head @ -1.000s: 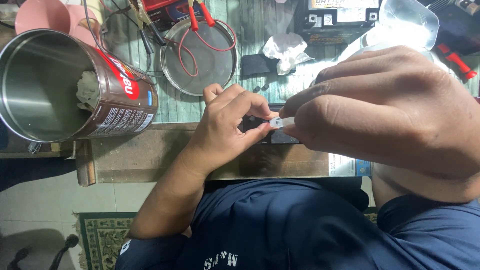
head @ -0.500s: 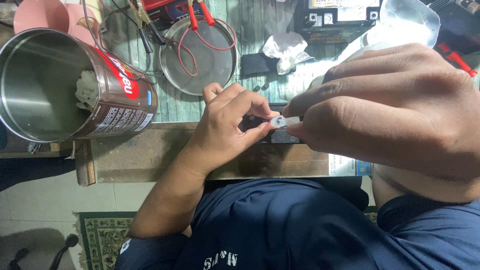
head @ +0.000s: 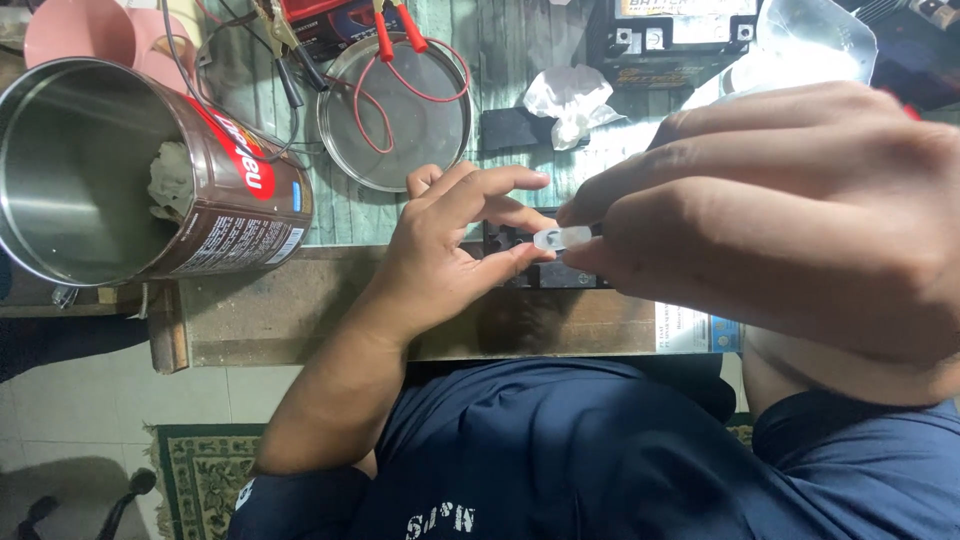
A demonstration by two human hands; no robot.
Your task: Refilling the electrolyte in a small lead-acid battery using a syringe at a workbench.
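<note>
Right hand [head: 790, 220] pinches a small clear plastic piece [head: 562, 238] (fingers clamped), left hand [head: 450, 250] at nine o'clock, fingers loosely apart; it could slip and drop.

Single head-worn view; looks steeply down past wearer's chest onto desk [head: 300, 320] edge; scene appears inverted, far desk side at top; very near, right hand [head: 790, 220] looms large; floor and rug [head: 200, 470] at lower left.

The person wears a dark navy short-sleeved shirt [head: 560, 450] with pale lettering at its lower edge; both forearms are bare, no rings or watch.
</note>
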